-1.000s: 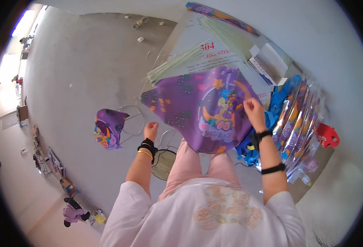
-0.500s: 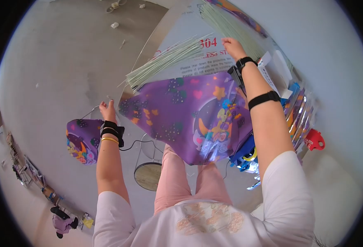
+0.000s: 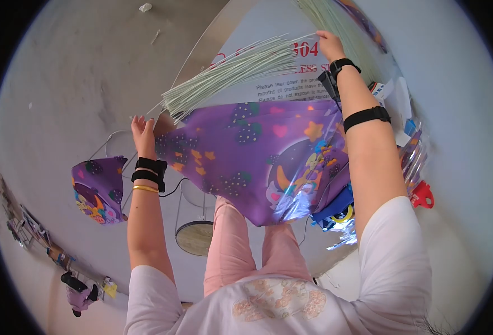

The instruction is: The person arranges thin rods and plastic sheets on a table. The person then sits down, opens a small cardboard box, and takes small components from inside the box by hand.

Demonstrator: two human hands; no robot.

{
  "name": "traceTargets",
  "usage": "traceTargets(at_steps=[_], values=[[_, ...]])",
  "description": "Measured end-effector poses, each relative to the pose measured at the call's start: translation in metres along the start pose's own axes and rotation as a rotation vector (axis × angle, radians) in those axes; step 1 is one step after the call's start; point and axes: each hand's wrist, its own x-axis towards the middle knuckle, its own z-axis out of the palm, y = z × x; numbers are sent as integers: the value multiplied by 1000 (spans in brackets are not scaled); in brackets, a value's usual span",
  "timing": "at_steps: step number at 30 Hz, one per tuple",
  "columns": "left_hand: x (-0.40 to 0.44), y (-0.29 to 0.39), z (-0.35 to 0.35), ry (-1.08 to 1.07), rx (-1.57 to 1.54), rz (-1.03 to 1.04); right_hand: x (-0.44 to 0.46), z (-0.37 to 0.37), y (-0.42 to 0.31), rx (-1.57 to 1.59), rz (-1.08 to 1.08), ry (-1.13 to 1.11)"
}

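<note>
A bundle of thin pale-green sticks (image 3: 229, 72) lies slantwise across the white printed sheet (image 3: 291, 89). My right hand (image 3: 331, 46) is above the bundle's right end, thumb and fingers pinched on the tip of one thin stick. At the lower left end, my left hand (image 3: 143, 135) has its fingertips closed at the other tip of what looks like the same stick. Close below both hands spreads a purple plastic film (image 3: 218, 145) printed with stars, a moon and cartoon figures. Its near edge hangs over the table edge above my legs.
A second stick bundle (image 3: 347, 39) lies farther right. Left of the table hangs a similar purple printed piece (image 3: 98, 190) by a metal frame. A round stool (image 3: 195, 238) stands below. Blue tools or wrappers (image 3: 336, 212) and a red object (image 3: 422, 195) are at right.
Both hands have moved up in the view, the right one also rightward. My left fingers have come from spread beside the table to the stick's end. The camera view has shifted slightly.
</note>
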Motion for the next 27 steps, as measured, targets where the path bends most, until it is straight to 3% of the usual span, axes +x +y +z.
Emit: traceTargets(at_steps=[6, 9, 14, 21, 23, 27], values=[[9, -12, 10, -33, -106, 92, -26, -4, -23, -68, -93, 67], [10, -15, 16, -66, -162, 126, -27, 2, -20, 44, -105, 42], [5, -10, 26, -85, -118, 177, -32, 6, -13, -76, -314, 86], [-11, 10, 40, -118, 22, 215, -38, 11, -22, -58, -204, -25], [-15, 11, 44, -121, 48, 229, -47, 12, -27, -232, -182, 8], [-16, 8, 48, -127, 199, 313, -55, 15, -29, -279, -223, 34]])
